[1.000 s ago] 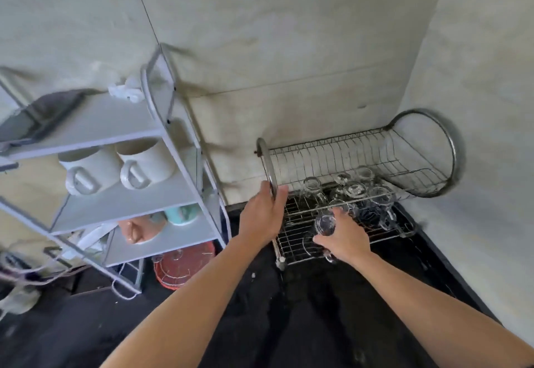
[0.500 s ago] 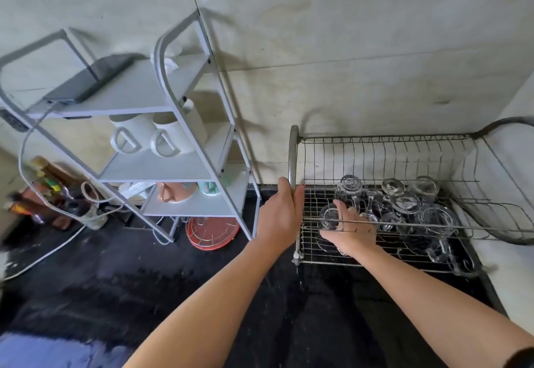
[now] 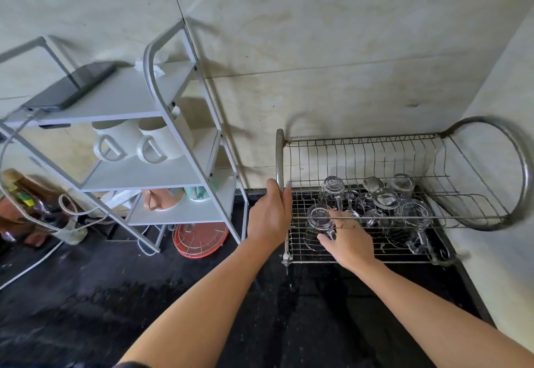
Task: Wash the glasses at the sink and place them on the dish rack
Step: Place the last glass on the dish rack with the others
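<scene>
The right hand (image 3: pixel 351 240) reaches into the wire dish rack (image 3: pixel 375 165) and closes its fingers around a clear glass (image 3: pixel 319 218), which stands inverted at the near left of the rack's lower tier. The glass is transparent and wet-looking, its thick round base facing up and catching light. Farther right on the same tier stand more inverted glasses (image 3: pixel 384 200), packed closely together, some touching. The rack is bare metal wire with a large hoop at each end, and sits on a dark wet countertop (image 3: pixel 202 295) against the pale wall.

Compared with half a second ago, both hands keep the same grips; the glass sits a little lower and nearer the tier's grid, and the view has shifted slightly so the rack's right hoop shows fully.

The left hand (image 3: pixel 270 217) is clenched around the rack's left hoop, thumb on the near side of the tube. To the left stands a grey shelf unit (image 3: pixel 161 113) holding two white mugs (image 3: pixel 141 139).
</scene>
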The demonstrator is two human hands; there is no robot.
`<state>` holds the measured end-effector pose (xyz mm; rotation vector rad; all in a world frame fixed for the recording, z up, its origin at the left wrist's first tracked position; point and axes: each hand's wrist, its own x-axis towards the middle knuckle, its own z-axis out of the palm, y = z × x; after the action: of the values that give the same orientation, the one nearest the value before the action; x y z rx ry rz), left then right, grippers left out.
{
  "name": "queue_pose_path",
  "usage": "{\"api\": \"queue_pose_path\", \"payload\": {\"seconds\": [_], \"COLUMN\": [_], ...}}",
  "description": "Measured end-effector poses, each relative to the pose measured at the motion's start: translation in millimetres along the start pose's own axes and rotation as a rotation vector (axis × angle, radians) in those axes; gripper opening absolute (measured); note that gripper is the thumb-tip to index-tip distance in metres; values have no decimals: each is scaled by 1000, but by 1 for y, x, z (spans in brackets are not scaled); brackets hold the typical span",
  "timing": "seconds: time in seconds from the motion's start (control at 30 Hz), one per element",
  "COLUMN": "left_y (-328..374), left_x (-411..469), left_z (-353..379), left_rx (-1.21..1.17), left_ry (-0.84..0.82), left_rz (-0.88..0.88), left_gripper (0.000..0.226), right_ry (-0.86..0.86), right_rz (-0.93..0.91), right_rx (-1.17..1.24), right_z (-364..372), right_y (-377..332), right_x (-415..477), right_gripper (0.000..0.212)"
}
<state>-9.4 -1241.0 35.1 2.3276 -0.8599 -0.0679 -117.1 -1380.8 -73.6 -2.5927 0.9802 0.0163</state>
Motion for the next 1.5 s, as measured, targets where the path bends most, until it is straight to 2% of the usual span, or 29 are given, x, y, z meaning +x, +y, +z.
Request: {"api": "queue_pose_path", "payload": {"seconds": [0.07,0.13,0.23,0.37,0.47,0.57,0.67,0.77,0.83,0.97,1.13,1.27,1.4,1.5], "left_y": [1,1,1,1,-1,-2,-3,-3,-3,-4,-6,-7,-8,-9], "left_x": [-2,-3,-3,-2,-1,1,1,2,3,3,4,4,3,3], "left_z": [-2,-4,-7,-6,-3,-1,0,1,2,3,5,6,6,8], "left_rx": [-11,-11,-3,-1,-8,-21,-24,-30,-34,-39,-49,-52,-49,-49], "left_ry": [-5,-24,-47,-43,-31,-26,-24,-21,-15,-10,7,27,35,39], "left_rz": [9,0,-4,9,5,5,10,7,10,27,49,60,69,72], "left_gripper": [25,25,26,25,26,27,27,27,26,25,25,25,24,24], "right_ry": [37,97,123,-20,-26,-104,-168,-139,-115,-99,-114,-55,26,55], "right_rz": [51,137,223,167,129,191,261,266,281,330,330,313,352,329], "right_rx": [46,144,148,36,-95,-167,-162,-158,-153,-124,-176,-110,-30,17], "right_z": [-4,-8,-10,-14,-10,-3,9,18,16,11,18,27,36,38], "right_y": [7,16,31,32,25,18,22,26,24,16,24,33,34,33], "right_x": [-6,-9,-1,24,53,74,89,96,91,71,46,31,24,22], "right_gripper": [43,31,33,45,35,37,25,18,20,67,88,91,69,63]}}
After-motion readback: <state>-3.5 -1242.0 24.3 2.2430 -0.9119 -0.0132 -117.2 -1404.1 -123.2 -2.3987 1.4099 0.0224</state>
